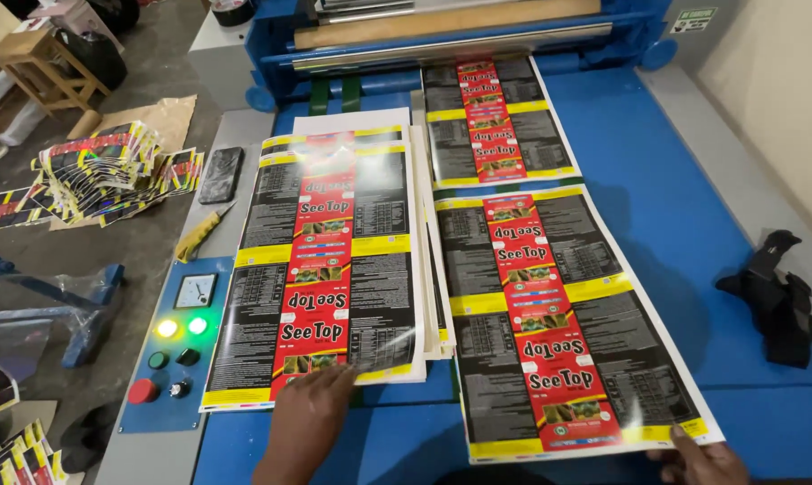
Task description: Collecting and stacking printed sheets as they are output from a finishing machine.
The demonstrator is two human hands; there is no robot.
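Black cloth (774, 296), phone (220, 174), yellow knife (199, 233)

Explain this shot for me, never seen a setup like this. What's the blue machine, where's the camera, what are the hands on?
There is one picture, taken from a camera on the person's head looking down at a blue machine bed. At the far end sits a roller unit; a printed sheet lies partly out from under it. On the left is a control panel with a dial, two lit lamps and buttons, with a phone and a yellow utility knife beyond it.

The left hand presses flat on the near edge of a stack of glossy printed sheets. The right hand touches the near corner of a single long sheet. Neither hand lifts anything. A black cloth lies at the right; more printed sheets lie on the floor.
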